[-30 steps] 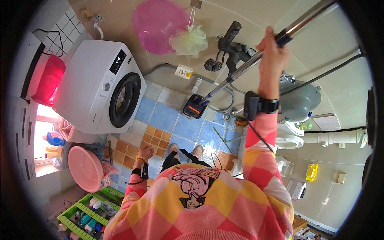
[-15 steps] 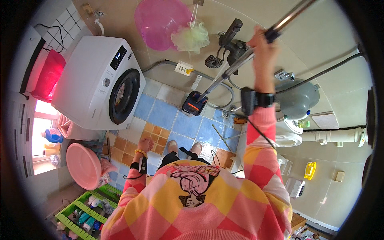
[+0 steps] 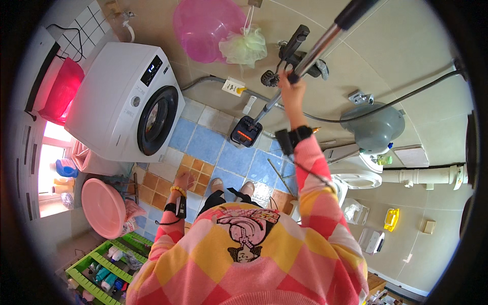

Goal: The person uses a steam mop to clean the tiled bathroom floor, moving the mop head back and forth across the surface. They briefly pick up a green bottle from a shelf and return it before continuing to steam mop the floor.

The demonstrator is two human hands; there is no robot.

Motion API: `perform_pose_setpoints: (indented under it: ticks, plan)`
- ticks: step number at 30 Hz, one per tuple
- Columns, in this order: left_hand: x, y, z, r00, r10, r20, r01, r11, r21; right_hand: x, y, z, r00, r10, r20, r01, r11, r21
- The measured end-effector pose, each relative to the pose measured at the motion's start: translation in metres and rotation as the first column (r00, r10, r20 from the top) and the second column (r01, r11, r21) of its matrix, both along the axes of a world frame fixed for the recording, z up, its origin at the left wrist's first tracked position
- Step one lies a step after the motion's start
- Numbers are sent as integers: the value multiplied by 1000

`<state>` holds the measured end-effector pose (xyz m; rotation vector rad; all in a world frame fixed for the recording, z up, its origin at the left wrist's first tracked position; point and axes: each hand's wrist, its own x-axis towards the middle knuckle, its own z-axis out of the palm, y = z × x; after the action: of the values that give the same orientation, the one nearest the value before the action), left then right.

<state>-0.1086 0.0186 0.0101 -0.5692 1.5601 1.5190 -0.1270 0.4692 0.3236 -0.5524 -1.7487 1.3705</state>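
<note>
My right hand (image 3: 292,94) is wrapped round the silver pole of a flat mop (image 3: 314,53), below its dark upper sleeve. The pole slants down to a small black mop bucket (image 3: 245,132) with an orange strip inside, standing on the blue floor tiles. Its lower end goes into the bucket, so the mop head is hidden. My left hand (image 3: 184,181) hangs low over the brown tiles, holding nothing, its fingers slightly apart. A beaded bracelet is on that wrist, and dark straps with wires are on both wrists.
A white washing machine (image 3: 122,101) stands at the left. A pink basin (image 3: 103,208) and a green rack (image 3: 96,269) are nearer. At right are a toilet (image 3: 358,179) and a grey basin (image 3: 373,129) on the wall. A grey hose (image 3: 206,79) runs along the back wall.
My right hand has come lower and to the left along with the mop pole, whose upper part leans less far right. The bucket stays in about the same place. My left hand's fingers look looser.
</note>
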Motion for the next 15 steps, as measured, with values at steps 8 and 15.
perform_pose_setpoints:
  ticks: [8, 15]
  plan:
    - [5, -15, 1, 995, -87, 46, 85, 996, 30, 22, 35, 182, 953, -5, -302, 73, 974, 213]
    - [13, -13, -6, 996, 2, 86, -9, 997, 79, 4, 19, 49, 988, -78, -135, 89, 993, 74]
